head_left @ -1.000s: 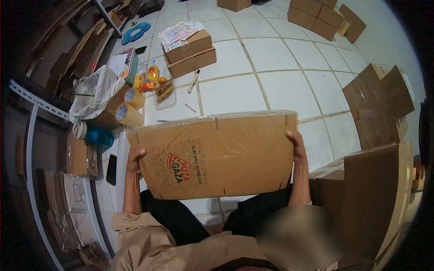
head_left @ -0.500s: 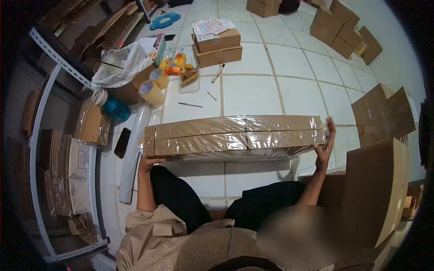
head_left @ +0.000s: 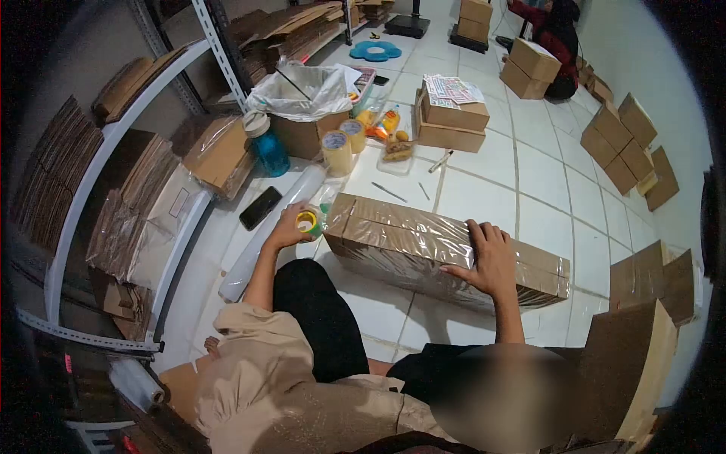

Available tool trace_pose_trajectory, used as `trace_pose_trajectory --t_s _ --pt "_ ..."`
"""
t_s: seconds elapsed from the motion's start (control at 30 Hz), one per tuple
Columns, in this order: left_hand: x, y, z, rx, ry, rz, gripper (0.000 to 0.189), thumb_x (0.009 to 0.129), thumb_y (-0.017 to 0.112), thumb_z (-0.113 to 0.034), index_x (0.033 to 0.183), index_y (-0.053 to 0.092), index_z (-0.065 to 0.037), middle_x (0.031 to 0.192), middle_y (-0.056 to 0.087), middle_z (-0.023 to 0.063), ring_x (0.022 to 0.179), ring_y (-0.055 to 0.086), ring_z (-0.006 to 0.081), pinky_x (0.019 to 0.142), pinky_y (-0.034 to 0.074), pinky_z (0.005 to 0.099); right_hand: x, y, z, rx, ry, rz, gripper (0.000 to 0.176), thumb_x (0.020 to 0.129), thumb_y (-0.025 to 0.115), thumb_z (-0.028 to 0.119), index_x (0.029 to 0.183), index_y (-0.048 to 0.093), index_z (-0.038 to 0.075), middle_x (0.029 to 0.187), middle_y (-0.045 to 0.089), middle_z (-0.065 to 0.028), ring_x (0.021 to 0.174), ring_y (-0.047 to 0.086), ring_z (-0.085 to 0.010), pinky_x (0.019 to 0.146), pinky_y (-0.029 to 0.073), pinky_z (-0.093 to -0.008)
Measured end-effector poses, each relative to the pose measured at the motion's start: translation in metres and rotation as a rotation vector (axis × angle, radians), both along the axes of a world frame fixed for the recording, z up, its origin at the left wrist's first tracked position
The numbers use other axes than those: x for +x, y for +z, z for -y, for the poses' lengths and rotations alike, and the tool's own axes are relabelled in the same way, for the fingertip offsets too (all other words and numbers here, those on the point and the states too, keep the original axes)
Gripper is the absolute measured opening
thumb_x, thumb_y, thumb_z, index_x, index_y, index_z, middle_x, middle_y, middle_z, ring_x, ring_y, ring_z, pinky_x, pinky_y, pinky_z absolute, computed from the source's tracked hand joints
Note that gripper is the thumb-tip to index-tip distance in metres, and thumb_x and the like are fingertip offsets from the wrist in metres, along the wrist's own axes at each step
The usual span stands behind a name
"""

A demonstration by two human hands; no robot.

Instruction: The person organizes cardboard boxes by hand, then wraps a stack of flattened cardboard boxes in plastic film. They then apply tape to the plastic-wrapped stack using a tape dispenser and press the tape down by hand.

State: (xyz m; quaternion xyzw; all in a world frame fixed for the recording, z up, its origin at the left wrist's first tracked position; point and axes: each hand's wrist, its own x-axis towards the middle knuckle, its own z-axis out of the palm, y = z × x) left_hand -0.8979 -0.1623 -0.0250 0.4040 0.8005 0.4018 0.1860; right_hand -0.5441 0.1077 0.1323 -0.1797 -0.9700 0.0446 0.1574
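A long cardboard box (head_left: pixel 401 234) wrapped in shiny clear plastic lies across the floor in front of my knees, angled down to the right. My right hand (head_left: pixel 490 257) grips its upper edge right of the middle, fingers over the top and thumb against the near side. At the box's left end, my left hand (head_left: pixel 291 225) is closed around a tape dispenser (head_left: pixel 308 222) with a yellow ring and green parts. Beside that hand lie a roll of clear plastic film (head_left: pixel 265 240) and a black phone (head_left: pixel 260 208).
Two wide tape rolls (head_left: pixel 336 153), a blue bottle (head_left: pixel 266 145) and a lined bin (head_left: pixel 302 94) stand at the upper left. Shelves of flattened cardboard (head_left: pixel 132 189) line the left. Stacked boxes (head_left: pixel 454 129) stand ahead; a person (head_left: pixel 556 53) crouches farther back.
My left hand has left the box's underside and now holds the tape dispenser. My right hand moved from the right end onto the top. The box is lower and slanted; the view has turned left.
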Motion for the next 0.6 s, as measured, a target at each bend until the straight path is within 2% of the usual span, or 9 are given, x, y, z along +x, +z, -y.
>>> trace_pose_trajectory --t_s 0.03,0.1,0.17,0.3,0.37,0.43,0.5,0.57,0.6 --pt "-0.006 -0.004 0.001 -0.193 -0.021 -0.319 0.075 0.047 0.079 -0.016 0.116 0.050 -0.007 0.111 0.053 0.0148 0.111 0.044 0.0277 0.095 0.036 0.0389 -0.002 0.001 0.001 0.005 0.002 0.002 0.089 0.056 0.063 0.067 0.114 0.049 0.001 0.094 0.051 -0.0119 0.090 0.049 -0.0269 0.083 0.036 -0.0392" --pt "0.003 -0.032 -0.005 -0.172 -0.011 -0.354 0.057 0.055 0.074 -0.018 0.107 0.054 -0.006 0.111 0.053 0.0181 0.108 0.046 0.0319 0.092 0.037 0.0419 -0.001 0.003 0.003 -0.009 -0.009 0.012 0.089 0.056 0.063 0.068 0.114 0.049 0.001 0.094 0.051 -0.0121 0.090 0.049 -0.0270 0.084 0.036 -0.0392" --pt "0.003 -0.073 -0.019 -0.497 0.213 -0.562 0.044 0.065 0.067 -0.017 0.105 0.054 -0.003 0.106 0.056 0.0187 0.103 0.051 0.0326 0.091 0.037 0.0417 -0.002 0.002 0.002 -0.003 -0.008 0.015 0.089 0.057 0.063 0.068 0.114 0.049 0.001 0.094 0.051 -0.0122 0.090 0.049 -0.0271 0.085 0.036 -0.0393" --pt "-0.026 -0.095 -0.013 -0.385 0.099 -0.578 0.030 0.072 0.060 -0.024 0.089 0.059 0.000 0.092 0.060 0.0214 0.090 0.057 0.0348 0.082 0.042 0.0436 0.002 -0.003 -0.002 -0.027 0.004 -0.032 0.089 0.058 0.062 0.068 0.114 0.049 0.001 0.093 0.051 -0.0127 0.090 0.049 -0.0273 0.085 0.036 -0.0398" --pt "-0.006 -0.037 -0.004 -0.154 0.337 -0.225 0.032 0.073 0.059 -0.029 0.085 0.060 0.001 0.085 0.060 0.0222 0.083 0.058 0.0363 0.073 0.044 0.0444 0.004 -0.004 -0.005 -0.019 -0.016 -0.061 0.089 0.059 0.060 0.070 0.114 0.049 0.000 0.092 0.051 -0.0130 0.089 0.049 -0.0279 0.085 0.036 -0.0397" --pt "-0.034 -0.032 0.016 0.107 0.459 -0.530 0.037 0.074 0.061 -0.034 0.083 0.061 0.002 0.076 0.060 0.0214 0.072 0.058 0.0360 0.064 0.044 0.0431 0.007 -0.005 -0.006 -0.058 0.017 -0.058 0.089 0.060 0.058 0.070 0.114 0.049 0.000 0.092 0.051 -0.0135 0.089 0.049 -0.0285 0.085 0.036 -0.0390" --pt "-0.013 0.061 0.017 0.146 0.549 -0.436 0.038 0.073 0.064 -0.035 0.077 0.060 0.002 0.069 0.059 0.0186 0.062 0.056 0.0325 0.058 0.043 0.0403 0.011 -0.002 -0.006 -0.095 -0.022 -0.055 0.088 0.061 0.057 0.070 0.114 0.049 0.000 0.094 0.052 -0.0141 0.091 0.050 -0.0290 0.086 0.036 -0.0383" --pt "0.023 0.143 0.007 0.371 0.404 -0.316 0.036 0.071 0.067 -0.033 0.071 0.059 0.001 0.065 0.057 0.0153 0.057 0.053 0.0271 0.054 0.040 0.0369 0.012 -0.012 -0.009 -0.007 0.033 -0.129 0.089 0.061 0.058 0.069 0.117 0.048 0.000 0.095 0.052 -0.0136 0.091 0.049 -0.0291 0.085 0.036 -0.0387" --pt "0.040 0.172 0.000 0.359 0.379 -0.330 0.036 0.071 0.067 -0.033 0.071 0.059 0.001 0.065 0.057 0.0153 0.057 0.053 0.0271 0.054 0.040 0.0369 0.014 -0.010 -0.009 -0.050 0.029 -0.073 0.086 0.065 0.057 0.066 0.120 0.046 0.001 0.107 0.051 -0.0156 0.103 0.047 -0.0303 0.092 0.033 -0.0418"
